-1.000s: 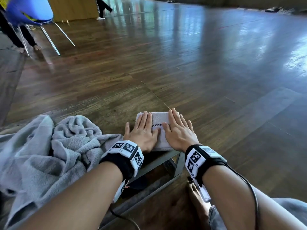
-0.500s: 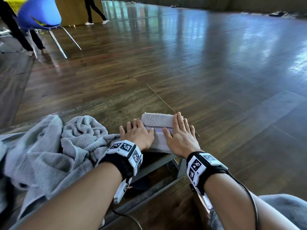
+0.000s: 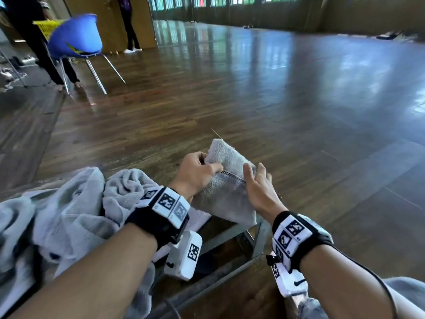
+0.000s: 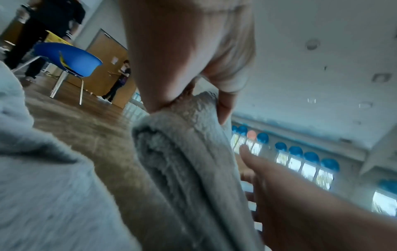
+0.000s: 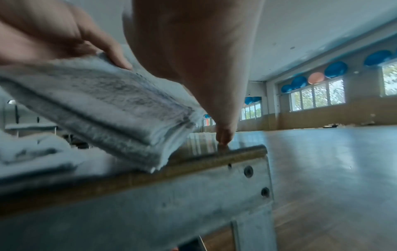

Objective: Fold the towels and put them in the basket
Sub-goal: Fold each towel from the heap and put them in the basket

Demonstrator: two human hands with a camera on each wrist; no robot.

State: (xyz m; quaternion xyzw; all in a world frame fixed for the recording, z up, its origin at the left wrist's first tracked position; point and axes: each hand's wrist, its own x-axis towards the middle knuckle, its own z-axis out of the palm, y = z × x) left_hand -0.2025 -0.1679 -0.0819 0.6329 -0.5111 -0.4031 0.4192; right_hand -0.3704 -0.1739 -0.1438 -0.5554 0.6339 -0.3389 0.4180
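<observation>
Floorboards (image 3: pixel 287 107) of dark wood fill most of the room, with a blue chair (image 3: pixel 76 38) far off to the left. Nearer, a low table (image 5: pixel 242 152) with a metal frame carries a loose heap of grey towels (image 3: pixel 69 208) on its left part. No basket can be picked out with certainty, though something yellow shows behind the chair.

At the table's right end sits the task's thing, 1 folded towel (image 3: pixel 227 180), tilted up with its far end raised and its near end low by the table edge; its long axis runs away from the person. The left hand (image 3: pixel 195 171) grips the towel's left edge, thumb on top and fingers curled under. The right hand (image 3: pixel 257 187) lies beside the right edge with fingers nearly straight, touching but not clasping. Both hands flank the towel, and the left one alone carries it, so the lift probably depends on that grip.
</observation>
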